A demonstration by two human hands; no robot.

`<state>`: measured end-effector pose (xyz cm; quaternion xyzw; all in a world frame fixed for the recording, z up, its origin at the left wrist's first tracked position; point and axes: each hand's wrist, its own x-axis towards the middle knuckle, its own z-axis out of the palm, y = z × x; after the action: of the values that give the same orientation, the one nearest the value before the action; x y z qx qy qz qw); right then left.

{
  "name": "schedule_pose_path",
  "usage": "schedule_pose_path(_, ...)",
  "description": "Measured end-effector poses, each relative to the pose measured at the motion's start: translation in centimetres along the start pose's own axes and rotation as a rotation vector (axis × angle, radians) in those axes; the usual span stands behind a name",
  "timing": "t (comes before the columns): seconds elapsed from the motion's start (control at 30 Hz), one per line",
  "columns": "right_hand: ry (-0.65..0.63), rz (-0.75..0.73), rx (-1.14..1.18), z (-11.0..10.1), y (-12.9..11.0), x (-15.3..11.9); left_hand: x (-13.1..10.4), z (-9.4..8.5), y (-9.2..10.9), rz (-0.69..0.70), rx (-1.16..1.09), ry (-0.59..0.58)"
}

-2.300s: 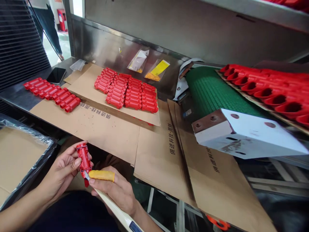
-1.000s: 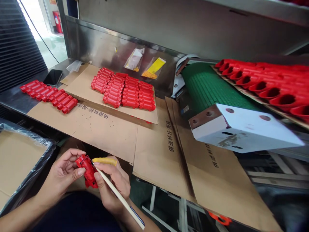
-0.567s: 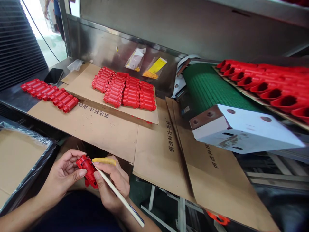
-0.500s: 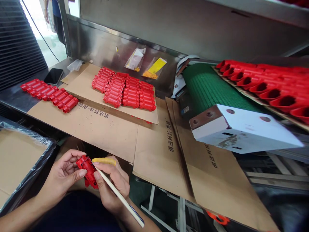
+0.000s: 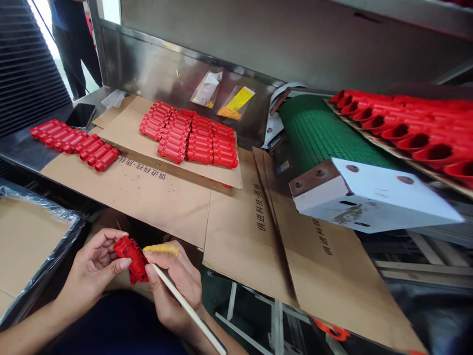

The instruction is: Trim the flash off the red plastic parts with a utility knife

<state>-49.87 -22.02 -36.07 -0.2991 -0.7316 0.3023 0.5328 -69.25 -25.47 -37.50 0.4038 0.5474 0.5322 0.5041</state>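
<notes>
My left hand point(image 5: 95, 266) is closed around a small red plastic part point(image 5: 130, 256), tilted and held over my lap. Dark lines show on the face of the part. My right hand point(image 5: 177, 281) grips a slim paintbrush point(image 5: 188, 308) with a long pale handle. Its thin tip is at the upper right edge of the red part, though the bristles are too small to make out. A yellow finger cot point(image 5: 161, 248) covers one finger of my right hand.
Rows of red parts point(image 5: 188, 135) lie on cardboard point(image 5: 166, 204), with another row point(image 5: 74, 143) near a phone point(image 5: 80, 116). A green conveyor point(image 5: 325, 133) carries more red pieces point(image 5: 417, 130) at right. An open lined box point(image 5: 33, 246) stands left. A person point(image 5: 72, 44) stands behind.
The red part has turned slightly and shifted left in my left hand. My right hand and brush have moved a little right. The person in the background has come further into view.
</notes>
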Motion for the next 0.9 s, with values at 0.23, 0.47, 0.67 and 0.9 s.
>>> schedule_pose_path(0.23, 0.000, 0.167, 0.136, -0.7, -0.6, 0.5, 0.0, -0.2, 0.6, -0.062, -0.005, -0.074)
schedule_pose_path(0.47, 0.006, 0.155, 0.130, -0.2, -0.3, 0.4, -0.2, 0.2, 0.8, -0.076, -0.027, -0.077)
schedule_pose_path(0.67, -0.025, 0.162, 0.081, -0.1, -0.2, 0.4, -0.3, -0.1, 0.2, -0.051, 0.003, -0.078)
schedule_pose_path(0.9, -0.141, -0.067, -0.132, -0.8, 1.6, -1.0, -0.1, 1.9, -0.4, 0.188, 0.051, 0.056)
